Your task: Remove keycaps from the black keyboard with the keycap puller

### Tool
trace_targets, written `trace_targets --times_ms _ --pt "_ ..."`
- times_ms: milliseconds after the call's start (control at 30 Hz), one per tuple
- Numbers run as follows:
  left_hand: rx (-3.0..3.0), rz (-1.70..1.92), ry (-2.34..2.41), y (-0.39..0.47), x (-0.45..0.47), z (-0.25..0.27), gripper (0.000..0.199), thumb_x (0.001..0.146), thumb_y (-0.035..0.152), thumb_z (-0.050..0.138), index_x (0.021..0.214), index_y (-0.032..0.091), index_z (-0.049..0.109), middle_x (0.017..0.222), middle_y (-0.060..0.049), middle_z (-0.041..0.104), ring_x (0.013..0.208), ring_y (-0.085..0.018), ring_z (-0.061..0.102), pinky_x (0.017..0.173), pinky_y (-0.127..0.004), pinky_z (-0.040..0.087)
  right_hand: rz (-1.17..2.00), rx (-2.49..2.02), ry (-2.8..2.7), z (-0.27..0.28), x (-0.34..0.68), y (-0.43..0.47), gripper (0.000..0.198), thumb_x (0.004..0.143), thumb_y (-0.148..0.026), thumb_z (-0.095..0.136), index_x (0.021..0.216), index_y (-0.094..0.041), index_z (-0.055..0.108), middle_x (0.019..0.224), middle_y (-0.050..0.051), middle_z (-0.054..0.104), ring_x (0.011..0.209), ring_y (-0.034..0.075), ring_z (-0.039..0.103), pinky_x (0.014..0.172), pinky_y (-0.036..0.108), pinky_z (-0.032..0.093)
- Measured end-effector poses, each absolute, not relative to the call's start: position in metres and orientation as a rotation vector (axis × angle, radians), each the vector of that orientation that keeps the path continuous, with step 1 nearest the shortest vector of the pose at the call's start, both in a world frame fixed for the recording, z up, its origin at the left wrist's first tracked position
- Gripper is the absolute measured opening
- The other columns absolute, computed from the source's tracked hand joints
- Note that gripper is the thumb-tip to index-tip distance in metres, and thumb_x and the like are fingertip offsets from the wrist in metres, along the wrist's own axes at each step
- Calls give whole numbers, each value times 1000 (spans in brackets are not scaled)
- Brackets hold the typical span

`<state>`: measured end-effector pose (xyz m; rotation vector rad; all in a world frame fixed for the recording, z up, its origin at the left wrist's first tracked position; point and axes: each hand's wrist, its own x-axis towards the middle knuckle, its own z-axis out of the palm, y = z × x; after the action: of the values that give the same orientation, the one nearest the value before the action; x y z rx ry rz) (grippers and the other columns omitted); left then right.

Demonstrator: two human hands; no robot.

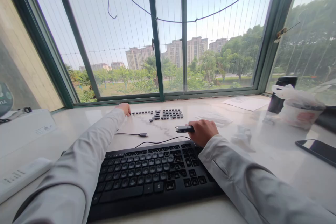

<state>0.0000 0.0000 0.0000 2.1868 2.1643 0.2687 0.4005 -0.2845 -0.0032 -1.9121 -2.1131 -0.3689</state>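
A black keyboard (pixel 149 175) lies on the white marble sill in front of me, with several keycaps gone from its right side. Loose black keycaps (pixel 165 113) are laid out in rows near the window. My left hand (pixel 124 108) reaches out to the left end of those rows, fingers curled at the small keycaps there. My right hand (pixel 202 131) rests just behind the keyboard's right end, closed around a small black tool (pixel 183 129) that sticks out to the left.
A loose cable with a plug (pixel 141 134) lies behind the keyboard. A black cup (pixel 280 94) and a white plastic bag (pixel 299 106) stand at right, a phone (pixel 319 150) nearer. Papers (pixel 245 102) lie by the window. A white box (pixel 23 129) is at left.
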Motion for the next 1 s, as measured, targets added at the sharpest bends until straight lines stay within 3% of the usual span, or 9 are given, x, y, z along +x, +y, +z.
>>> trace_targets --times_ms 167,433,733,1000 --pt "2150 78 2191 4 4 2 29 48 29 84 74 21 74 86 -14 73 65 -21 68 71 -28 53 -402 -1877 -2113 -5 402 -284 35 87 -41 40 84 -27 72 82 8 71 79 25 66 67 32 39" --pt "2152 29 2283 -7 17 7 30 54 21 81 84 20 75 78 -15 72 76 -27 70 75 -31 51 -400 -1884 -2117 -5 402 -283 35 88 -39 39 85 -27 71 83 8 71 80 25 66 68 32 39" --pt "2138 -35 2334 -18 24 11 34 62 19 78 96 18 72 73 -8 71 74 -22 69 75 -27 48 -389 -1880 -2115 -5 401 -284 34 87 -39 39 84 -26 71 82 8 71 78 24 65 67 32 38" --pt "2149 -19 2366 -26 23 14 37 60 17 80 96 17 71 78 -7 71 71 -19 67 73 -25 47 -375 -1891 -2118 -5 401 -284 38 89 -41 36 86 -26 71 85 9 71 81 24 65 70 33 38"
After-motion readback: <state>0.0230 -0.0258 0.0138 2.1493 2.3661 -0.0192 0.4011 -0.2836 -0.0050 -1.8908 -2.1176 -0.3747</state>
